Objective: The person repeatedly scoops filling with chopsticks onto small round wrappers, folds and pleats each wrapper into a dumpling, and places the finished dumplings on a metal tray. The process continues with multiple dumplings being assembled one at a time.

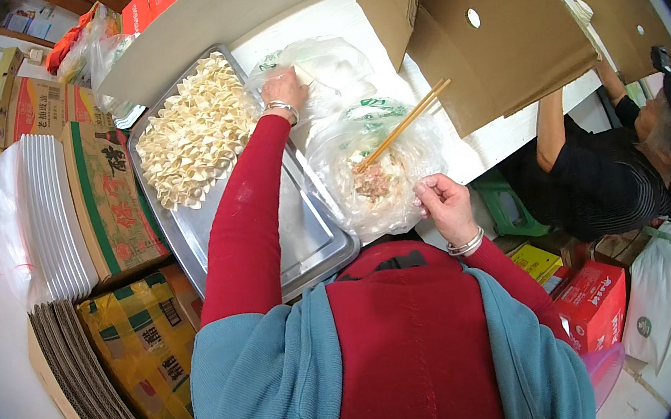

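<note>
My left hand (284, 90) reaches into a clear plastic bag (338, 77) holding what looks like pale dough wrappers; its fingertips are partly hidden. Left of it, rows of folded dumplings, likely wontons (200, 132), cover the far part of a metal tray (297, 233). Nearer to me lies an open plastic bag (333, 191) with pinkish minced filling (373, 181). Wooden chopsticks (409, 122) lean in the filling. My right hand (448, 208) is beside this bag's right rim, thumb and fingers drawn together; whether anything is between them is unclear.
Cardboard panels (492, 52) divide the white table (467, 155). A person (606, 163) in black works beyond them on the right. Cartons (114, 199) and stacked white trays (56, 212) stand on the left. A green stool (505, 207) and red boxes (595, 303) are at the right.
</note>
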Action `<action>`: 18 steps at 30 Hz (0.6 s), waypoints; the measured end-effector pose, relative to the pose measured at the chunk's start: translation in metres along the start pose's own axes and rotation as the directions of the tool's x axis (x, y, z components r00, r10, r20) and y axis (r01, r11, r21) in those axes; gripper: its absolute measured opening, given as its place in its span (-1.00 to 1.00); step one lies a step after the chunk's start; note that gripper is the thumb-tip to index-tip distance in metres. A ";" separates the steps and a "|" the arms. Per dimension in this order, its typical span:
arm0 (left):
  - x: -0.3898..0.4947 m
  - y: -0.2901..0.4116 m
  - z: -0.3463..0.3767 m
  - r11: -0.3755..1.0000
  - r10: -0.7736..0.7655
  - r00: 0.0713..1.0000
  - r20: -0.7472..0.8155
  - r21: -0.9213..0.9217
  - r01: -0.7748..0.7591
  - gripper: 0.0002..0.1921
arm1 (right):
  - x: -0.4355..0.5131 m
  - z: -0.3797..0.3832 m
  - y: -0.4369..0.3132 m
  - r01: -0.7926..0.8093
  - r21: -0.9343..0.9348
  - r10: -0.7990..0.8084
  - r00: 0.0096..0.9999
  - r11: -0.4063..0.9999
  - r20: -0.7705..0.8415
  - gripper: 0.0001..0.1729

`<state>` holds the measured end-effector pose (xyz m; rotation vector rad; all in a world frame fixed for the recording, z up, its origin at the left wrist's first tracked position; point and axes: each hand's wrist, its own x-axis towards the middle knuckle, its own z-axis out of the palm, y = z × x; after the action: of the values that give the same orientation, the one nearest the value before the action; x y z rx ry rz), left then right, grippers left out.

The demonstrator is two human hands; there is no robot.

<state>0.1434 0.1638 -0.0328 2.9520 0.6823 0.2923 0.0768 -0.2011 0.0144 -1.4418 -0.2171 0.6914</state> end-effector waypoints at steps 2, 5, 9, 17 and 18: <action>-0.004 -0.001 0.003 1.000 -0.029 0.999 0.016 0.010 0.029 -0.72 | 0.007 -0.013 0.002 -0.017 0.035 0.017 1.000 0.999 -0.006 -0.90; -0.009 -0.004 -0.001 0.988 -0.097 0.993 0.073 -0.115 0.105 -0.74 | 0.017 -0.027 0.004 -0.040 0.054 0.039 0.999 0.998 0.020 -0.90; -0.011 -0.004 -0.001 0.991 -0.109 0.994 0.005 -0.081 0.109 -0.77 | 0.027 -0.034 0.004 -0.055 0.051 0.051 0.996 0.997 0.072 -0.88; -0.005 -0.012 -0.022 0.830 -0.396 0.903 -0.164 -0.485 0.276 -0.72 | 0.036 -0.044 -0.011 -0.067 0.039 0.060 0.986 0.997 0.155 -0.89; -0.009 -0.013 -0.034 0.761 -0.415 0.909 -0.040 -0.563 0.322 -0.75 | 0.037 -0.044 -0.014 -0.070 0.028 0.065 0.983 0.997 0.172 -0.88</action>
<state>0.1227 0.1735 -0.0034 2.2056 0.9899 0.5838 0.1342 -0.2168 0.0113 -1.3628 -0.2897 0.8722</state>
